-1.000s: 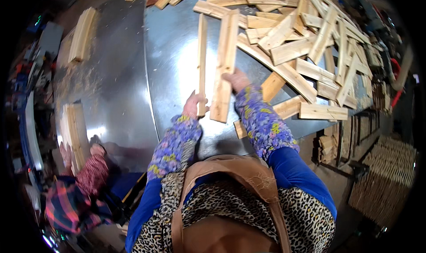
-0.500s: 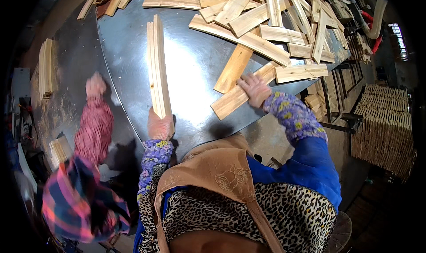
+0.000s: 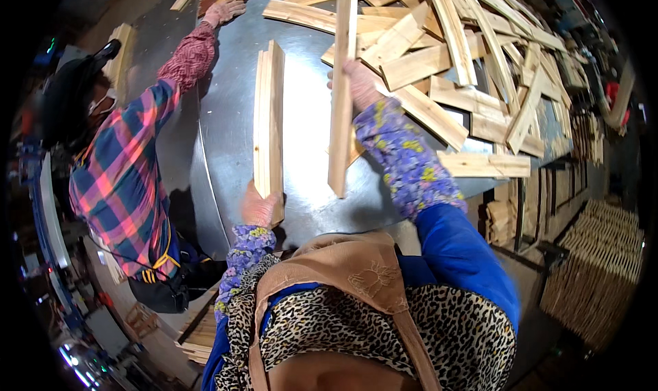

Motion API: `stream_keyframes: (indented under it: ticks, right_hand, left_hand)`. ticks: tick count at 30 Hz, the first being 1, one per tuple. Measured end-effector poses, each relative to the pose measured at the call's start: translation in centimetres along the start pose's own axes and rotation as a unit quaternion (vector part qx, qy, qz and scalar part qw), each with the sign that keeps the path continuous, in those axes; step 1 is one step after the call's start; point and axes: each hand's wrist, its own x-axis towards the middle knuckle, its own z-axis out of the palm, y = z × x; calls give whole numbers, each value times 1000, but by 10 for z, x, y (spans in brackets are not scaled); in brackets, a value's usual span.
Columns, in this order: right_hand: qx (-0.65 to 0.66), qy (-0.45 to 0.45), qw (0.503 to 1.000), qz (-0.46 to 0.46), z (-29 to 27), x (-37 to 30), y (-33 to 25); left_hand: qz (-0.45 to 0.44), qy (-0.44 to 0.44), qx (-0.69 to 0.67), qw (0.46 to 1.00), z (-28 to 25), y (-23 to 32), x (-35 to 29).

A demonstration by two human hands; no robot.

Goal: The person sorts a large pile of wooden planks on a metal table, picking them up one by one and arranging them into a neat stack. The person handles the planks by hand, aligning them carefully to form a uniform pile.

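Slats (image 3: 269, 124) in the head view are forming a bundle at 10 o'clock of centre, the left hand (image 3: 258, 206) gripping their 6 o'clock end. At the bundle's 3 o'clock, the right hand (image 3: 361, 84) is gripping a single board (image 3: 339, 137). Loose boards (image 3: 418, 62) are lying on the desk (image 3: 233, 130) at 1 o'clock; a co-worker's hand (image 3: 223, 12) is showing at 11.
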Motion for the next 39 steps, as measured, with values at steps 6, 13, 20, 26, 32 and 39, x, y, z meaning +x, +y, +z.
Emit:
stream_keyframes:
  ticks: [6, 13, 20, 26, 32, 39]
  right_hand:
    - [-609, -188, 770, -19, 77, -83, 99]
    - [-820, 124, 510, -230, -192, -115, -33]
    - [-587, -68, 799, 111, -116, -114, -22]
    - [-299, -151, 939, 71, 0, -107, 101]
    - [-732, -241, 576, -273, -91, -80, 33]
    - [-885, -193, 388, -171, -133, -12, -57]
  left_hand:
    - [12, 33, 225, 974, 16, 69, -49]
    - [-74, 33, 104, 991, 18, 69, -46]
    - [-192, -217, -575, 765, 4, 28, -30]
    - [-182, -152, -701, 673, 58, 42, -28]
    - [-180, -181, -720, 645, 28, 59, -40]
    - [-131, -88, -558, 815, -22, 58, -51]
